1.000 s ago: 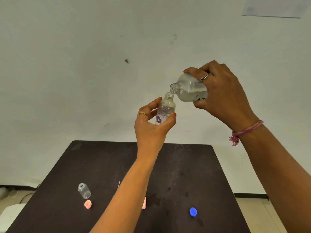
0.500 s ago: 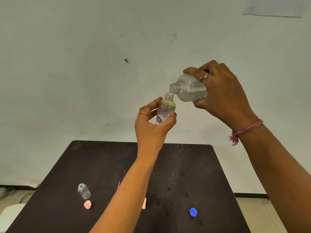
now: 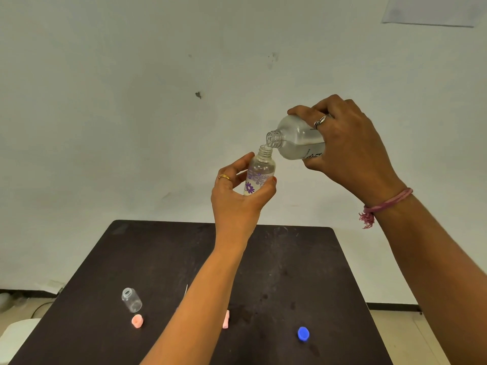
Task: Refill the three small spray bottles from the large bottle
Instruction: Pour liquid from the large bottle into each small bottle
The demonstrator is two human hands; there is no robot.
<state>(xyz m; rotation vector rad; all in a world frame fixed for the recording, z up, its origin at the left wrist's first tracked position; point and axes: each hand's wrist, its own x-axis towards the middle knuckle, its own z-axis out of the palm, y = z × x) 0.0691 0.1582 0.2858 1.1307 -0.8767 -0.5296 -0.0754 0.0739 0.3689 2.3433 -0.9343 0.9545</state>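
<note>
While the large bottle (image 3: 297, 139) is tipped with its open mouth down and to the left, its neck sits just over the open neck of the flowered bottle (image 3: 259, 172), the two mouths touching or nearly so. Clear liquid lies in the lower side of the large bottle, and some liquid shows inside the flowered one. The right hand (image 3: 347, 148) grips the large bottle from above, fingers curled over its body, a ring on one finger and a pink thread band at the wrist. The left hand (image 3: 237, 196) holds the flowered bottle upright from below, thumb on one side and fingers on the other, with a gold ring showing. Both bottles are raised in the air in front of a pale wall, well above the tabletop (image 3: 303, 259).

Below and left of the left hand, an empty clear bottle (image 3: 131, 300) stands uncapped on the tabletop, with a pink cap (image 3: 137, 320) just in front of it. Another pink piece (image 3: 225, 319) peeks out beside the left forearm. Below the right hand, a blue cap (image 3: 303, 334) lies alone.
</note>
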